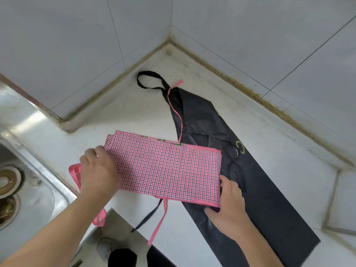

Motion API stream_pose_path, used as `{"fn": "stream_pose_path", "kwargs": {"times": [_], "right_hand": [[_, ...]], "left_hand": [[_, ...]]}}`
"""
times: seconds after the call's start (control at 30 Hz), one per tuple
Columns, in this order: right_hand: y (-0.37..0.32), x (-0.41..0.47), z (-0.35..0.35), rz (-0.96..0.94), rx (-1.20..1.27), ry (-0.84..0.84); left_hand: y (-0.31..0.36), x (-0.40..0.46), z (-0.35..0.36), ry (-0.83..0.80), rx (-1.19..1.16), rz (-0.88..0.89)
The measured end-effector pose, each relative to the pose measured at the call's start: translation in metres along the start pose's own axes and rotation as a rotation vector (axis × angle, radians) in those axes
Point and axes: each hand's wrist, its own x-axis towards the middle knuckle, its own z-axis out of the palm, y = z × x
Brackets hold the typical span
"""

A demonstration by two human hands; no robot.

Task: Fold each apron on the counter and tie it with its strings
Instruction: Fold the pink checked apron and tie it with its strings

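**Reader:** Hands first, please. What are they doing?

**Describer:** Both hands are on a pink checked fabric apron [165, 166], folded into a long band across a pale stone counter [134, 110]. The left hand [98, 170] lies palm down over the band's left end, fingers curled over the folded edge and pressing it. The right hand [229, 205] grips the band's near right corner, thumb along the right edge, fingers tucked under the pink hem.

**Reader:** Where are the strings?

**Describer:** One thin pink string [176, 110] runs from the band's far edge toward the wall corner, lying across a second apron. Another pink string [159, 222] hangs off the counter's near edge. A wider pink strap loop [76, 174] shows beside and below the left hand.

**Reader:** And the second apron?

**Describer:** A black glossy apron [256, 193], folded into a long strip, lies diagonally on the counter from the wall corner toward the near right. The pink band's right end rests on top of it. Its black neck loop [148, 79] lies near the corner, and a black string [148, 216] trails over the near edge beside the pink one.

**Reader:** Anything else around?

**Describer:** A steel sink [38, 189] with a round drain sits at the left, and grey wall tiles [77, 35] meet in a corner behind the counter.
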Motion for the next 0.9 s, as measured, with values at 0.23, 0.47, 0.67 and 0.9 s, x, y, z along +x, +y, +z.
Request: {"fn": "stream_pose_path", "kwargs": {"times": [0.23,0.47,0.67,0.9], "right_hand": [[-0.063,0.007,0.006,-0.275,-0.111,0.2],[-0.029,0.029,0.042,-0.316,-0.36,0.027],[-0.03,0.022,0.015,0.211,-0.138,0.268],[-0.024,0.044,-0.013,0.316,0.143,0.087]], "left_hand": [[0.031,-0.016,0.032,-0.156,-0.063,0.531],[-0.027,0.004,0.055,-0.166,0.092,0.353],[-0.021,0.001,0.048,-0.12,0.11,0.307],[0.049,-0.027,0.049,-0.094,-0.111,0.65]]}}
